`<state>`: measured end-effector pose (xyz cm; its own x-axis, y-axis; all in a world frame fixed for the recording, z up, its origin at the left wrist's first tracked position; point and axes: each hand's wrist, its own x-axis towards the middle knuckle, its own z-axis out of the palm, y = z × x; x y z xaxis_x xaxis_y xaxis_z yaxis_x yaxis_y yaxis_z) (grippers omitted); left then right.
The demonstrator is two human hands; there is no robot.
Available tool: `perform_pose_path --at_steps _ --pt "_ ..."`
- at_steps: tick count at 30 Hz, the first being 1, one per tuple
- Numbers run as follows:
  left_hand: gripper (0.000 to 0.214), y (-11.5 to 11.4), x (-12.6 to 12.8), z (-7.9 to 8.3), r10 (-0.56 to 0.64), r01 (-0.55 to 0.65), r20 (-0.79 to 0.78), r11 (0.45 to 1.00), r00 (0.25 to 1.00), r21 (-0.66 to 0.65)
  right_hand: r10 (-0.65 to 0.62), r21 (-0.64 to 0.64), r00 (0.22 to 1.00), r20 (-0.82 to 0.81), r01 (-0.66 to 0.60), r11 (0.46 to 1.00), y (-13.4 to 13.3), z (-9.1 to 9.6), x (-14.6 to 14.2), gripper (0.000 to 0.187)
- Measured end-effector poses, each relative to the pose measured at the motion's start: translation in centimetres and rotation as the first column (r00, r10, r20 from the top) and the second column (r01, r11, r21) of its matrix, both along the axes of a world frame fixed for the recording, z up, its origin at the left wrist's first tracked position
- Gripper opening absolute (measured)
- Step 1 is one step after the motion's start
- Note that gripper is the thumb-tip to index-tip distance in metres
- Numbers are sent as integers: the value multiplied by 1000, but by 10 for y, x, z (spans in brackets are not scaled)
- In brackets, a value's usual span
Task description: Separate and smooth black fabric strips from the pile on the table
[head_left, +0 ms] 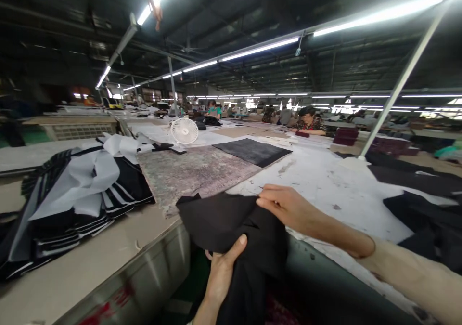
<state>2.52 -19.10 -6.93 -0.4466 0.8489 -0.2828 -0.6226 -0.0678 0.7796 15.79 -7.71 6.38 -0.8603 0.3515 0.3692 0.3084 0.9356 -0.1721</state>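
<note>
A piece of black fabric [220, 219] hangs from both of my hands at the table's front edge. My left hand [225, 267] grips it from below, the thumb lying on top and the other fingers hidden beneath the cloth. With fingertips pinched together, my right hand [279, 202] holds the fabric's upper right edge. The lower part of the cloth drops down in front of me. Just beyond it lies a worn, mottled board [191, 168] with a dark grey sheet [256, 151] on its far right part.
To the left is a heap of black and white cut pieces [90, 185]. A small white fan [184, 131] stands farther back. More black fabric [426, 219] lies at the right, near a slanting white pole [400, 84]. A person [310, 120] sits across the table by maroon stacks [345, 136].
</note>
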Motion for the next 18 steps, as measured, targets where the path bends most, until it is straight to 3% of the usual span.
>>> perform_pose_path --at_steps 2,6,12,18 --pt "64 5 4 1 -13 12 19 1000 1000 14 -29 -136 1000 -7 28 990 15 7 5 38" --pt "62 11 15 4 -2 1 20 999 1000 47 -47 -315 998 45 59 947 21 8 10 20" --pt "60 7 9 6 -18 19 -68 1000 998 9 3 -267 997 80 19 963 8 4 11 24" --pt "60 7 4 9 -50 50 -50 999 998 -10 12 -310 998 -56 -28 950 15 16 6 27"
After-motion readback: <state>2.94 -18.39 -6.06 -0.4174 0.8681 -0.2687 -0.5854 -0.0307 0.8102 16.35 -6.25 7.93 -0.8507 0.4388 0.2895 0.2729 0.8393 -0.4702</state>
